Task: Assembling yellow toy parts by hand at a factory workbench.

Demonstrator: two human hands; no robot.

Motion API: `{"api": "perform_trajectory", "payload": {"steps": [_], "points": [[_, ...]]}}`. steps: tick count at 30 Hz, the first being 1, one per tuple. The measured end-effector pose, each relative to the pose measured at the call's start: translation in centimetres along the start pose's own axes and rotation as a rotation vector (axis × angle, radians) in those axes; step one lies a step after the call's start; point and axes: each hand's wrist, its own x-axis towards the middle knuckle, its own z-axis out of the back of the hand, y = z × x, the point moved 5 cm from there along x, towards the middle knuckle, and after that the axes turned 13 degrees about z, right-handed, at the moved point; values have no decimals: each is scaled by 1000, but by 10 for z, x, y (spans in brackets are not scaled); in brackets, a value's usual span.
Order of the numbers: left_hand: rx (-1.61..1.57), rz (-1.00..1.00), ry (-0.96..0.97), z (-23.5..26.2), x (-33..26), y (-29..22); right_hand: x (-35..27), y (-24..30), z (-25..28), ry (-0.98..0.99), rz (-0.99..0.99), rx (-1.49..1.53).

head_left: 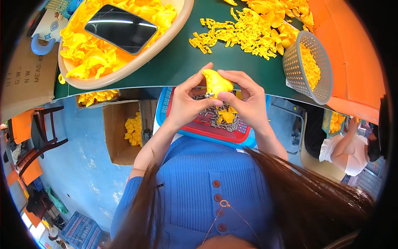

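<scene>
Between my two hands is a glossy yellow moulded plastic part (217, 82), rounded with a pointed upper end. My left hand (187, 101) grips its left side, fingers curled behind and thumb at its lower edge. A small silver metal pin (209, 95) shows by that thumb; whether it sits in the part cannot be told. On the other side my right hand (245, 98) pinches the part with thumb and fingertips. Directly below, a red basket (195, 129) in a blue basket (232, 144) holds many metal pins and a few yellow pieces (227, 115).
A beige tub (124, 79) of yellow parts, with a black phone (120, 29) on top, stands on the green table (174, 58). Small yellow pieces (244, 35) lie loose near a grey perforated basket (292, 62). A cardboard box (114, 137) is lower left; another person (346, 149) sits at right.
</scene>
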Motion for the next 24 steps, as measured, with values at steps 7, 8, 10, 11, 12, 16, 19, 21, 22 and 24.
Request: {"api": "perform_trajectory", "payload": {"steps": [7,8,10,11,12,16,19,21,22,24], "points": [[81,-49,-12,1,1,1,-1,-3,0,3,-12,70],[124,-87,-30,2,1,0,-1,-3,-1,-19,-24,91],[149,-97,-21,1,1,-2,-2,-2,-2,-39,-36,113],[174,-108,-12,1,0,-3,-2,-2,-2,-44,-29,104],[174,-108,-12,1,1,-3,-2,-2,-2,-48,-22,94],[238,-115,-25,0,-1,-7,-3,-1,-2,-48,-30,85],[280,-148,-31,1,-1,-8,-3,0,-2,-38,-14,92],[288,-192,-29,2,-2,-10,-3,1,-3,4,-21,47],[301,-191,-26,2,-2,-11,-3,1,-3,4,-21,47],[313,-188,-23,1,-2,-11,-3,3,-3,-1,10,37]]}}
